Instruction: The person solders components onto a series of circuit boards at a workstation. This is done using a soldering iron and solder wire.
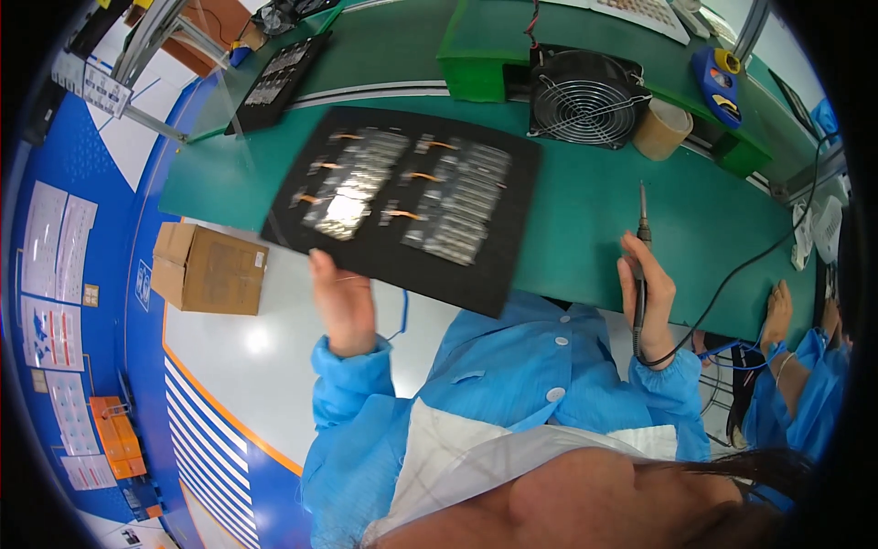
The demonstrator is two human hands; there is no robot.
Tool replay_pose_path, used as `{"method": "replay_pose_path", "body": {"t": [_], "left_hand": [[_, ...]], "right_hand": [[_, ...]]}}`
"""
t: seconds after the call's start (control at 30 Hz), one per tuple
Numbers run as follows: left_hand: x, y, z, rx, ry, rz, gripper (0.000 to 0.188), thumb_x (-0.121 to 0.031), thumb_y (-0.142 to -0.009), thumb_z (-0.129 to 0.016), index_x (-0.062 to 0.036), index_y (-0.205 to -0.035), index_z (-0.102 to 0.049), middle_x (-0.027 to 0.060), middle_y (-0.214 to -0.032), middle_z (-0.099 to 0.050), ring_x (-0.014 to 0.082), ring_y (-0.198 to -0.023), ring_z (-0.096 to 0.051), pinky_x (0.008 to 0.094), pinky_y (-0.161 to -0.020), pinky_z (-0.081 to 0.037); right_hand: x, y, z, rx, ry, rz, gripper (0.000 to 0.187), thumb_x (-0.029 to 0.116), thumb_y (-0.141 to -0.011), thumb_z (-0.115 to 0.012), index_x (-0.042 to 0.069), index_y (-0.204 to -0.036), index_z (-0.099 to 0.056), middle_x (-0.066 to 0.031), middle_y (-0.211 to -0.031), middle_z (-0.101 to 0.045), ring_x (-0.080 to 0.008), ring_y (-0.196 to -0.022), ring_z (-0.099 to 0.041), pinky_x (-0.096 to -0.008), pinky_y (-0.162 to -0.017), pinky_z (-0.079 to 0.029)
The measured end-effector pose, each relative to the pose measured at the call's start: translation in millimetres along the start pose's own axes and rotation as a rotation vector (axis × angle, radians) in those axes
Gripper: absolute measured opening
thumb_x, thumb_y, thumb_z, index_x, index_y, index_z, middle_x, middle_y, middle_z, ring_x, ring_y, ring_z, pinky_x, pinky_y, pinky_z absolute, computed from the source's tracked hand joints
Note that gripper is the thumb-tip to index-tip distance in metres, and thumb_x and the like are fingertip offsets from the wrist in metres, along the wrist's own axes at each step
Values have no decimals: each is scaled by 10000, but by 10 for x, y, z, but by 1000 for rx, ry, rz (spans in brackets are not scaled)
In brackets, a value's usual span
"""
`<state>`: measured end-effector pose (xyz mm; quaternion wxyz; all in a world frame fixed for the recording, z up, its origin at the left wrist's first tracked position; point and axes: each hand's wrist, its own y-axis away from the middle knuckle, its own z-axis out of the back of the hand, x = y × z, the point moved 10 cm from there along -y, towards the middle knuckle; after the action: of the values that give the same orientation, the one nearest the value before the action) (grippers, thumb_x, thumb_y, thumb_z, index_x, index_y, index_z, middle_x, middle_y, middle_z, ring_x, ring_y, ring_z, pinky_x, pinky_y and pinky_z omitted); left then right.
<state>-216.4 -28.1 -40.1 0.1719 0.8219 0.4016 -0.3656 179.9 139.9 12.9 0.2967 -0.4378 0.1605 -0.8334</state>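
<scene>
My left hand (pixel 346 311) grips the near left edge of a black foam board (pixel 514 220), thumb on top and the other fingers hidden beneath. The board is tilted over the green bench's front edge. On it lie two columns of flat, silvery, clear-wrapped parts (pixel 471 197), with several short orange strips along their left sides. Glare whitens part of the left column. In my right hand (pixel 657 297) is a soldering iron (pixel 643 224), held like a pen with its metal tip pointing away from me. Its black cable loops past my wrist to the right.
A black fan (pixel 585 105) with a wire guard stands at the back, beside a tan round container (pixel 662 130) and a blue-yellow tool (pixel 717 87). Another black board (pixel 279 78) lies far left. A cardboard box (pixel 219 272) sits left of the bench. A co-worker's hand (pixel 777 314) rests at right.
</scene>
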Motion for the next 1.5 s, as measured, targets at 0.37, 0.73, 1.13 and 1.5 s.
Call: {"method": "replay_pose_path", "body": {"t": [0.37,0.73,1.13,1.5], "left_hand": [[-1303,-1902,232,-39,-62,-267,439,-316,-998,-458,-41,-1340,-473,149,-1347,-528,300,-1174,-542,470,-1034,-428],[-1367,-4435,-550,38,-1603,-887,590,-561,-675,-773,-32,-934,-738,168,-996,-707,323,-934,-688,419,-830,-538],[796,-4861,-478,-253,-880,-247,351,-183,-980,-432,-60,-1283,-559,124,-1333,-544,392,-1176,-522,575,-907,-492],[832,-3836,-1020,-230,-1631,-142,511,-302,-820,-713,-22,-1215,-551,183,-1274,-562,377,-1114,-577,422,-938,-502]], "right_hand": [[14,112,247,-71,279,128,388,-48,-788,-651,39,-1164,-611,-173,-1024,-641,-306,-774,-644,-352,-654,-524],[122,141,175,-69,303,201,423,-58,-725,-680,10,-1136,-604,-215,-1051,-633,-323,-806,-660,-372,-657,-545],[-13,101,124,-49,414,101,363,-76,-742,-679,-21,-1097,-627,-234,-1066,-640,-350,-858,-672,-377,-695,-551],[-46,138,124,-17,487,72,342,-71,-758,-669,-34,-1095,-619,-245,-1075,-643,-360,-904,-673,-385,-736,-556]]}}
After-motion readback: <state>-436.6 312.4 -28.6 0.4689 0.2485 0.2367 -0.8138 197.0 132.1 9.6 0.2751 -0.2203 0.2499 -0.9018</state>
